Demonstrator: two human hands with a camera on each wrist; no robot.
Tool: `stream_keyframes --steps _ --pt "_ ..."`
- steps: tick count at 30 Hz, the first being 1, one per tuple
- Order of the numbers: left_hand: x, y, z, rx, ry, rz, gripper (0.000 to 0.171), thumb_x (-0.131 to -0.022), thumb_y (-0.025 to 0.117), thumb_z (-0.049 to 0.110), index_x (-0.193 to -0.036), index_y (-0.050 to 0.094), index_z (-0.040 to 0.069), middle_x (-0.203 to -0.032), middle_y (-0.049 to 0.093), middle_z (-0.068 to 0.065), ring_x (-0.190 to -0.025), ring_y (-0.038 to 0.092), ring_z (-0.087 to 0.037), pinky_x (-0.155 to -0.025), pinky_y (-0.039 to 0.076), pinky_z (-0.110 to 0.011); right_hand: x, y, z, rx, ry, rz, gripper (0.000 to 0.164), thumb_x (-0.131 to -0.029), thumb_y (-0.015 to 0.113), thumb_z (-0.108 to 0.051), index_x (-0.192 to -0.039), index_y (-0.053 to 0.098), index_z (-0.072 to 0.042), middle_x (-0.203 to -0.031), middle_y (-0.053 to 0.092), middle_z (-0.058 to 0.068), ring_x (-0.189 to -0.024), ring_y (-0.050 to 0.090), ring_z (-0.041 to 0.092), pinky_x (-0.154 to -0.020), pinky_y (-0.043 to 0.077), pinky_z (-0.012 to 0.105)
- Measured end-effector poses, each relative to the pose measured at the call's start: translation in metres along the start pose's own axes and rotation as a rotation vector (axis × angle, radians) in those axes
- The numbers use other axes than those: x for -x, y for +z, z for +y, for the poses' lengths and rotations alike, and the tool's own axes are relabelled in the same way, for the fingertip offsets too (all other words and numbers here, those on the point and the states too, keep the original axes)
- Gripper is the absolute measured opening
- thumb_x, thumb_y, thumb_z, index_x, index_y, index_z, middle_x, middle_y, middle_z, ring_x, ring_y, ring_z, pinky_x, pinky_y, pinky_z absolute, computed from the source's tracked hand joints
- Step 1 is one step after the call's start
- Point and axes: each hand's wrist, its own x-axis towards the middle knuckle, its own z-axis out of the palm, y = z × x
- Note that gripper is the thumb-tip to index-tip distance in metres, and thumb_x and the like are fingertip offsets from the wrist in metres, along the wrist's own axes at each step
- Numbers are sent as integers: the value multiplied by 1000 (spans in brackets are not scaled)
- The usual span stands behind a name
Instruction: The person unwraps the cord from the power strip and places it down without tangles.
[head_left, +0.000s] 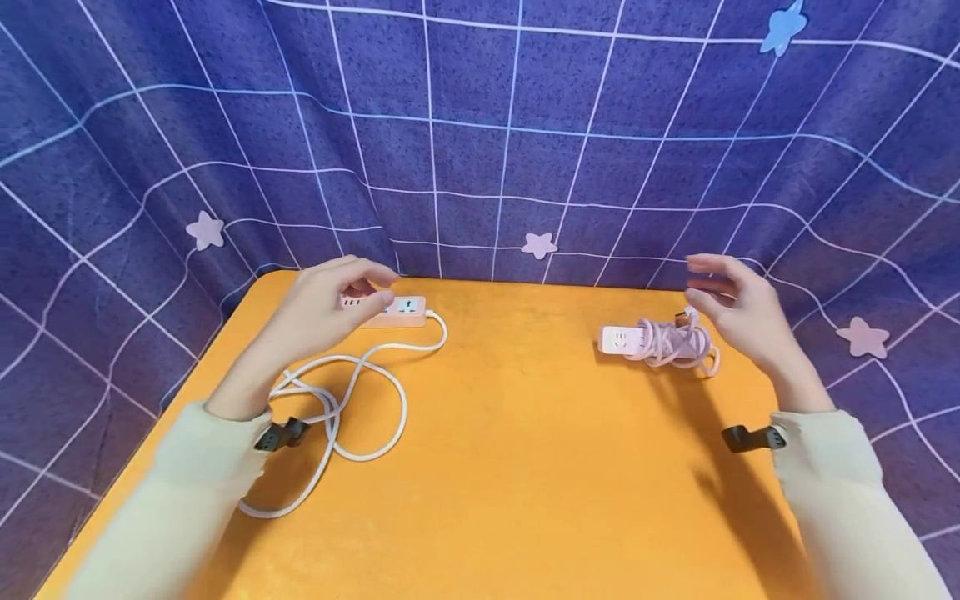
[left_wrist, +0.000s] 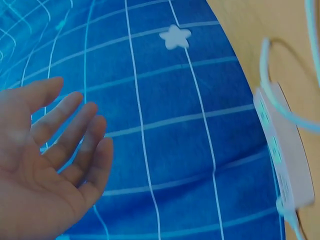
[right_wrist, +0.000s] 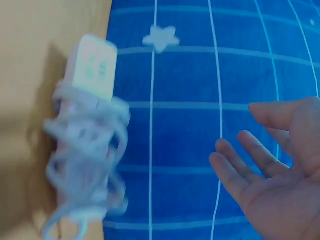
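Observation:
Two power strips lie near the table's far edge. The left one [head_left: 408, 310] has its white cord [head_left: 401, 400] spread in loose loops on the tabletop. Around the right power strip [head_left: 621, 340] its own cord [right_wrist: 85, 125] is wound several times, leaving one end with a socket bare. My left hand [head_left: 322, 304] is raised over the left strip and overlaps it in the head view; in the left wrist view its fingers are loosely bent around nothing. My right hand [head_left: 742, 308] hovers beside the wrapped strip, palm facing inward, holding nothing.
The orange tabletop [head_left: 510, 467] reaches back to a blue curtain [head_left: 480, 158] with white grid lines and star shapes. Dark straps with small devices sit at both wrists, over pale sleeves [head_left: 832, 458].

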Motion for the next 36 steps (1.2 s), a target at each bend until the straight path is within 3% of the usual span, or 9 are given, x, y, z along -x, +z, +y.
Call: stream_keyframes --steps 8,13,16,22,31,36 --pt "-24 36 24 146 63 -3 21 -100 75 15 -120 77 14 -111 75 -1 -98 70 -14 -91 59 -38 28 -29 38 30 26 69 47 -95 72 9 -137 66 -9 -126 65 -20 -105 68 -10 -85 52 6" --pt "-33 60 35 195 73 -29 22 -100 75 16 -121 76 14 -112 74 -1 -100 70 -17 -90 57 -41 43 -33 63 67 12 87 42 -92 71 14 -132 64 5 -123 61 -22 -104 66 -12 -85 51 5" --pt "-35 73 39 205 66 -32 22 -99 75 17 -121 76 14 -111 74 -1 -100 70 -19 -91 57 -43 48 -31 77 82 12 83 41 -91 71 17 -130 60 12 -122 59 -21 -104 63 -14 -85 51 5" --pt "-41 100 45 235 55 -59 26 -100 74 18 -125 75 14 -117 73 1 -104 69 -21 -97 55 -40 53 -29 101 61 2 61 46 -86 72 21 -129 58 14 -121 60 -18 -105 62 -14 -88 51 6" --pt "-41 126 54 283 44 -97 27 -102 73 20 -128 73 14 -123 73 -2 -108 69 -25 -99 55 -43 59 -23 129 98 -2 -29 46 -84 77 20 -126 61 12 -124 62 7 -107 60 -16 -89 51 6" --pt "-38 133 53 297 33 -105 27 -102 72 18 -129 73 14 -126 72 -3 -108 69 -27 -99 55 -45 59 -17 142 8 -23 -76 48 -82 73 27 -125 58 17 -120 63 -1 -105 64 -12 -86 54 10"
